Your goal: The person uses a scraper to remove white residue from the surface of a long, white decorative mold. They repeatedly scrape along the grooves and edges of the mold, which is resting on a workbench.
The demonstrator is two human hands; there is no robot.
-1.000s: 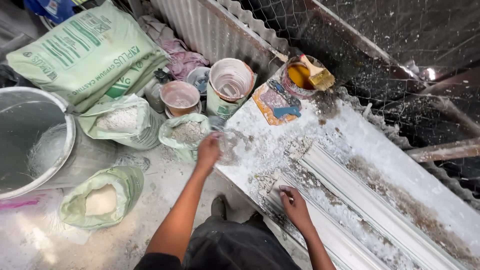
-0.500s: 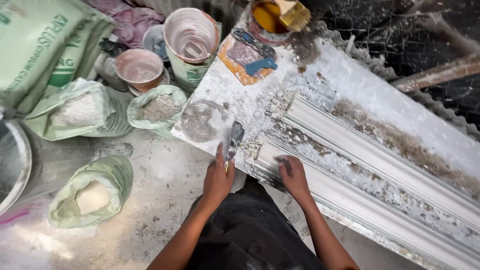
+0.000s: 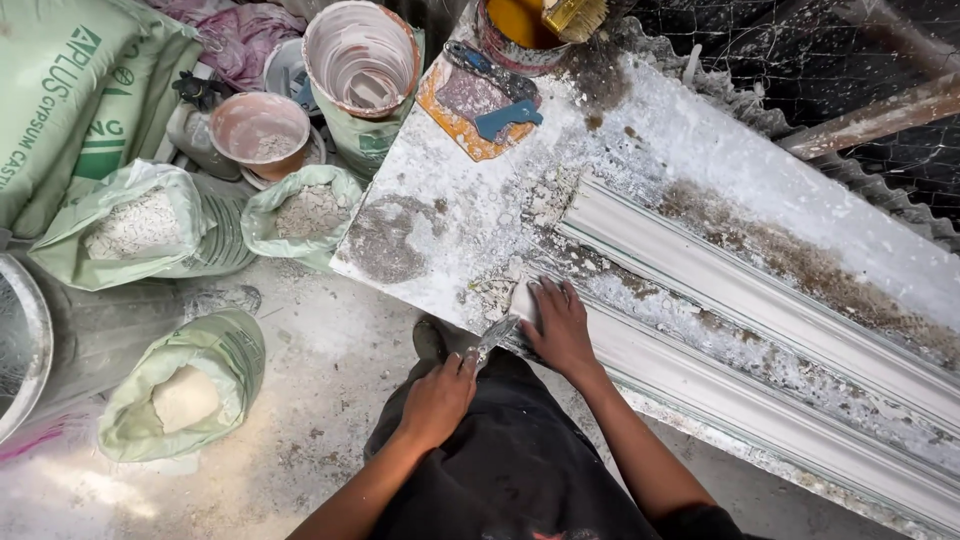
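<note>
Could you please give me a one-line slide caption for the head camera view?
Left hand holds a putty knife at the end of a white plaster moulding; right hand presses on it.

Three open green sacks, two buckets, two hands.

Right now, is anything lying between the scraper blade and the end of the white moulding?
Nothing visible. The left hand holds the scraper with its blade at the end of the moulding, beside the right hand pressed flat there.

My left hand is gripping a putty knife. My right hand is pressing flat on the white plaster moulding.
</note>
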